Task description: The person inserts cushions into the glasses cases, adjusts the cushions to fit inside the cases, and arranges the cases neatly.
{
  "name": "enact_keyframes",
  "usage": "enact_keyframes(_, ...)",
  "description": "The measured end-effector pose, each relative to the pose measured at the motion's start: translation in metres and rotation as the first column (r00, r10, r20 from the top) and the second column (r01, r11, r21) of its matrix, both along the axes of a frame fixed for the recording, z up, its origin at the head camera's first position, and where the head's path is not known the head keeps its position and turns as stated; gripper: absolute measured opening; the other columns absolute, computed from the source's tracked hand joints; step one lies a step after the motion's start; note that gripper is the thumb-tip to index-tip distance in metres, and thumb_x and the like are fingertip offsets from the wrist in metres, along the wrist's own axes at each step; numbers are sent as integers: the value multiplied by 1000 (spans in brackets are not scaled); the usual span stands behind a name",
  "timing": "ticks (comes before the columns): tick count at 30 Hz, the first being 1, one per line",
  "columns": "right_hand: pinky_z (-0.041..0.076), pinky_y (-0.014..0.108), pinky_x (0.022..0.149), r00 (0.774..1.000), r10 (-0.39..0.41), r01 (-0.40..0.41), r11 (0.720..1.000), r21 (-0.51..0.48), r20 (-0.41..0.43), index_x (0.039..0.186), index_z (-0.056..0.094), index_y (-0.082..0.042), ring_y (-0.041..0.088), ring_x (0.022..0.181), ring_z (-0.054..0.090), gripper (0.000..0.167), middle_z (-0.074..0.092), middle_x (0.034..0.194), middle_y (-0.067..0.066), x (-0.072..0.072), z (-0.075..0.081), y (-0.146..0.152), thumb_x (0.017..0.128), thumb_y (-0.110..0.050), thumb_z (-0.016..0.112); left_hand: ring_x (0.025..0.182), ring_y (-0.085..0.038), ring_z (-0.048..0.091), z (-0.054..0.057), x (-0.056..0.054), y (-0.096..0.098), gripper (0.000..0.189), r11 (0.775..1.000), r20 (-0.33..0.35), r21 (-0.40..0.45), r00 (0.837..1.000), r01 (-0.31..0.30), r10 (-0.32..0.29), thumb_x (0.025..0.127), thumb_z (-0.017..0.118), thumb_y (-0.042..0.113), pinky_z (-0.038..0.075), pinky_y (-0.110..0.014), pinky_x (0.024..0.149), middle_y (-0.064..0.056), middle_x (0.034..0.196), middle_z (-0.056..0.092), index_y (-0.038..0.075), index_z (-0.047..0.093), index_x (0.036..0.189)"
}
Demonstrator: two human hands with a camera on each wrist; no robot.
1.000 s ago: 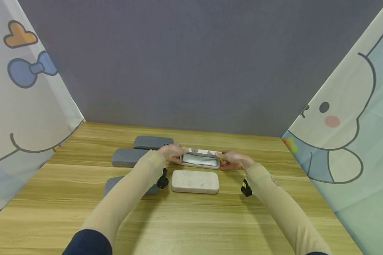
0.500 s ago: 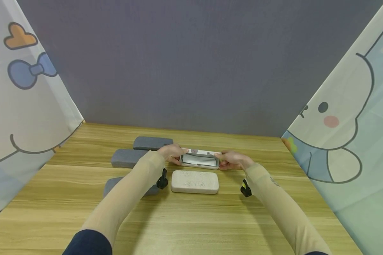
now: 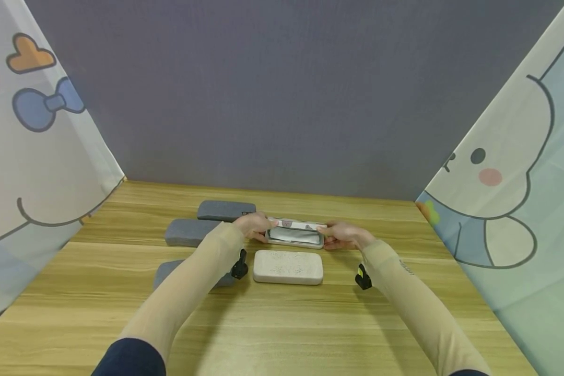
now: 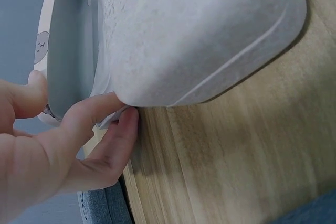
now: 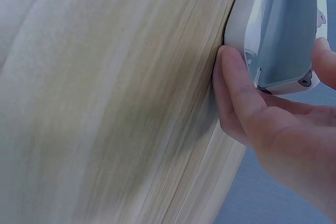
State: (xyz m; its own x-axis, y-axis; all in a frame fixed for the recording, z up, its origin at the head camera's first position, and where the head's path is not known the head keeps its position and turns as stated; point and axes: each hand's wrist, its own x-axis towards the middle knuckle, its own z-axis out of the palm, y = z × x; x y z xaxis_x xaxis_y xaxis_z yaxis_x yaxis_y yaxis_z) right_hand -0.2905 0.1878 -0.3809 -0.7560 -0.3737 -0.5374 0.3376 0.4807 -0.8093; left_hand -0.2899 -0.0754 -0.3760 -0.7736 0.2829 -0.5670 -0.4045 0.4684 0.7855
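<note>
A glasses case (image 3: 296, 244) with its hinged lid partly raised stands near the back middle of the table. The lid (image 3: 297, 224) is white with grey animal faces, and a pale cloth (image 3: 294, 235) lies inside. My left hand (image 3: 255, 226) holds the left end, thumb on the lid's edge and fingers at the base; the left wrist view shows that thumb (image 4: 31, 95). At the other end my right hand (image 3: 345, 236) grips it likewise, fingers low on the base in the right wrist view. Just in front lies a closed white speckled case (image 3: 288, 267).
Left of the hands lie grey cases: one at the back (image 3: 225, 210), one in the middle (image 3: 188, 232) and one in front (image 3: 166, 271), partly behind the left forearm. A grey wall (image 3: 272, 104) rises behind the wooden table (image 3: 301, 329), with printed cloths at both sides.
The lid has tilted slightly further down toward the base, with more of its patterned outside in view. Both hands stay at the case's ends.
</note>
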Motion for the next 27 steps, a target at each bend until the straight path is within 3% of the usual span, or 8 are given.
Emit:
enact_keyframes(6, 50, 38, 98, 1000, -12, 12, 1000, 11, -14, 150, 10, 8, 14, 86, 57, 67, 53, 100, 8, 0, -2, 0, 103, -24, 45, 147, -36, 18, -2, 1, -1, 71, 1000, -11, 9, 1000, 3, -2, 103, 43, 27, 42, -42, 108, -22, 160, 4, -3, 2, 152)
enact_keyframes(13, 50, 38, 99, 999, -29, 29, 999, 20, -19, 151, 2, 7, 15, 88, 56, 71, 52, 106, 10, 0, -4, -1, 103, -22, 45, 143, -38, 27, -2, 2, 0, 71, 1000, -27, 15, 1000, 1, 0, 103, 44, 26, 40, -43, 109, -24, 159, 5, -5, 2, 152)
enact_keyframes(22, 49, 38, 100, 999, -24, 25, 999, 40, -34, 152, 3, 5, 19, 101, 56, 70, 40, 137, 27, 1, -5, 1, 103, -22, 44, 143, -37, 28, -4, 3, -1, 70, 1000, -40, 2, 999, 7, -7, 102, 46, 25, 42, -43, 108, -24, 158, 13, -7, 8, 151)
enact_keyframes(27, 50, 37, 99, 999, -22, 23, 999, 43, -34, 152, 4, 5, 18, 99, 57, 70, 38, 140, 28, 2, -6, 1, 102, -22, 46, 143, -37, 28, -4, 3, -1, 70, 1000, -53, 1, 999, 6, -6, 102, 47, 24, 41, -44, 108, -24, 158, 15, -7, 9, 151)
